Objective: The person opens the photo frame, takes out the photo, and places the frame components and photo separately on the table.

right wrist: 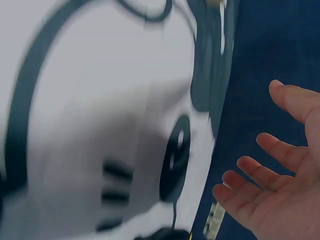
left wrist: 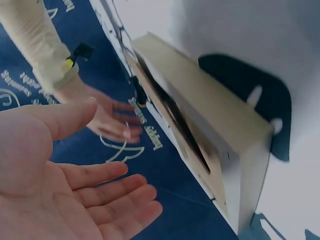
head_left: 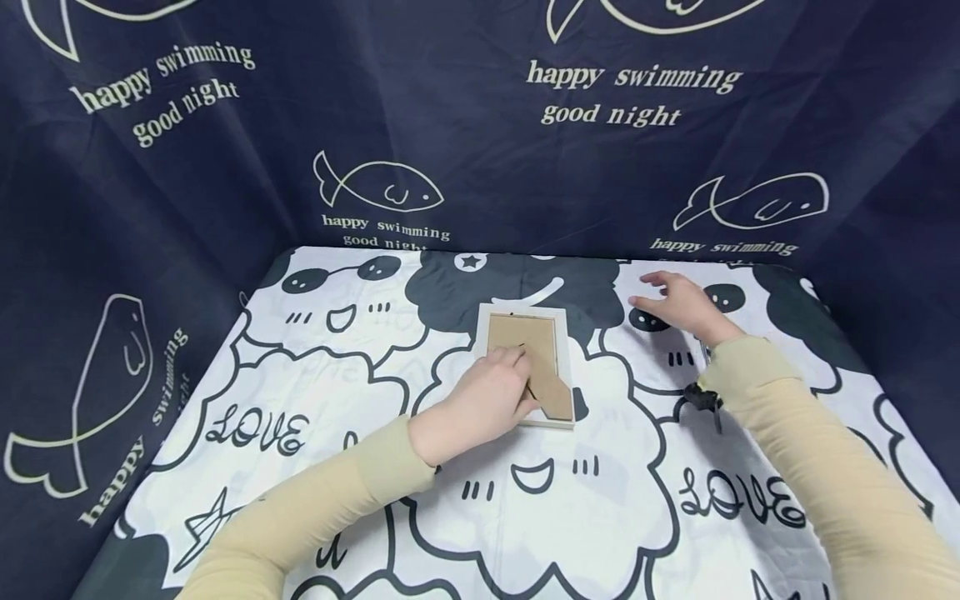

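Note:
A white picture frame (head_left: 567,392) lies on the patterned cloth with its brown backing board (head_left: 521,333) upward. A brown stand flap (head_left: 553,396) is on that back. My left hand (head_left: 483,396) is over the frame's left side in the head view. In the left wrist view, the left hand (left wrist: 95,200) has its fingers extended and apart from the frame (left wrist: 200,95), holding nothing. Raised above the cloth to the frame's right, my right hand (head_left: 682,307) is empty with loosely bent fingers. The right wrist view also shows that hand (right wrist: 280,175) with its fingers spread.
A small black object (head_left: 703,398) with a bit of yellow is beside the right forearm; its kind is unclear. The white cloth (head_left: 352,517) with dark cartoon drawings covers the table. Dark blue curtains (head_left: 480,125) with fish prints enclose the back and sides.

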`<action>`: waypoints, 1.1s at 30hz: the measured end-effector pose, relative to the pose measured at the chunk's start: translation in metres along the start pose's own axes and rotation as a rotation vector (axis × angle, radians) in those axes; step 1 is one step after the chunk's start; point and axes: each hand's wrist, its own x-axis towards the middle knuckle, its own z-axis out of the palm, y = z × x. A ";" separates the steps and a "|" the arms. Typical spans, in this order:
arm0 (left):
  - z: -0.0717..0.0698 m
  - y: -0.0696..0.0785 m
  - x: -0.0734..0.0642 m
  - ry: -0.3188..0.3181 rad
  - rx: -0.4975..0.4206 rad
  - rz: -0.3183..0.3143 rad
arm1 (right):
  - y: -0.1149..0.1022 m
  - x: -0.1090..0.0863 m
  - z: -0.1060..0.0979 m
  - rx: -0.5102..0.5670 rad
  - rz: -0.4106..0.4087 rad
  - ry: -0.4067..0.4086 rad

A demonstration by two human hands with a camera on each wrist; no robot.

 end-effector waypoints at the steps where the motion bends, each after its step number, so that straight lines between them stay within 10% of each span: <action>1: 0.001 0.002 0.000 -0.003 0.010 0.011 | -0.006 0.000 0.004 0.013 -0.012 -0.010; 10: 0.019 0.015 0.008 -0.068 0.108 0.091 | -0.053 -0.002 0.038 0.096 -0.065 -0.080; 33: 0.044 0.048 0.027 -0.276 0.332 -0.055 | -0.071 0.015 0.086 0.018 -0.084 -0.033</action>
